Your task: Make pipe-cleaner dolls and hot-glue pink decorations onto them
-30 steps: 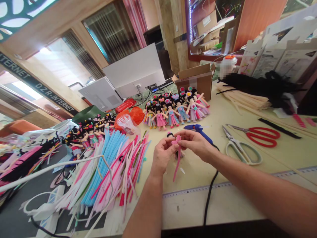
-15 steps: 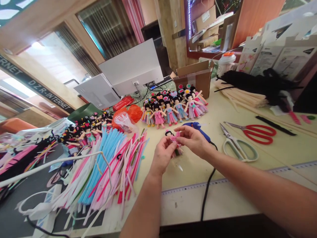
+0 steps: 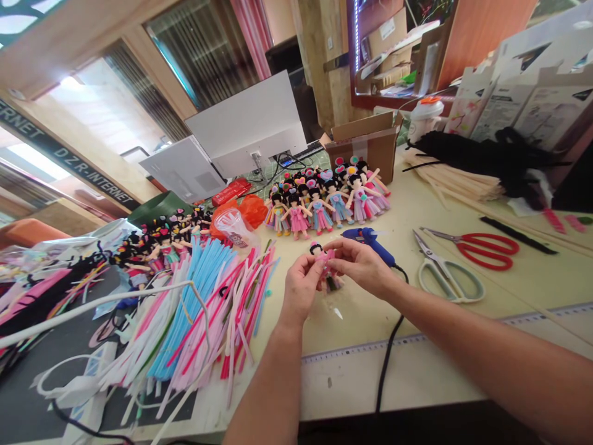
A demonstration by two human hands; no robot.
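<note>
Between my two hands is a small pipe-cleaner doll [image 3: 332,283] with black hair and a pink top, held a little above the table. My left hand [image 3: 303,281] pinches it from the left side, thumb against its front. From the right, my right hand [image 3: 359,262] grips the doll's pink upper part with thumb and fingers. The fingertips hide much of the doll's middle. Just beyond my right hand lies a blue glue gun [image 3: 370,242], its black cord running toward the table's front edge. A small white piece [image 3: 338,314] lies below the doll.
Finished dolls [image 3: 319,207] stand grouped before a cardboard box [image 3: 364,145]. Pink, white and blue pipe cleaners [image 3: 189,315] are heaped at left, beside a white power strip [image 3: 92,389]. Pale-handled scissors [image 3: 449,275] and red-handled scissors [image 3: 486,247] lie at right. A ruler strip [image 3: 361,347] runs along the front.
Both hands keep hold of the doll. The fingers have shifted slightly around its pink upper part, and more of its lower body shows beneath them.
</note>
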